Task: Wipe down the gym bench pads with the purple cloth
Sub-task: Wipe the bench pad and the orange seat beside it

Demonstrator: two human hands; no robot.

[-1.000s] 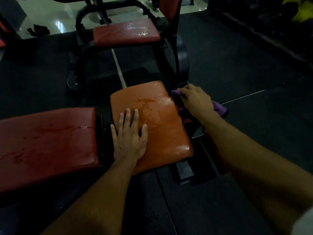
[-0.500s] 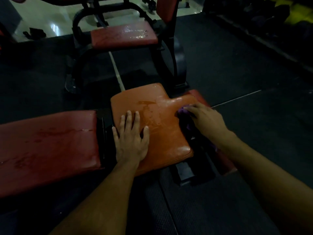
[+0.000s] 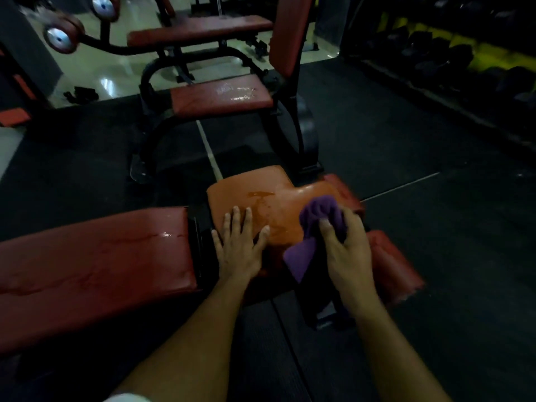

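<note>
**Seat pad mid-wipe**

The purple cloth [image 3: 314, 227] sits bunched on the orange seat pad [image 3: 261, 195], gripped by the right hand [image 3: 346, 250]. The left hand [image 3: 237, 245] presses flat, fingers spread. Next, probably, sweep across the wet streaks.

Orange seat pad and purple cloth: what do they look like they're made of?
Orange seat pad: probably vinyl or faux leather over foam; smooth, glossy, with wet streaks and highlights on the surface. Purple cloth: soft fabric, maybe microfibre; matte, bunching into loose folds in the right hand, one corner hanging down. The left hand rests flat on the pad.
</note>
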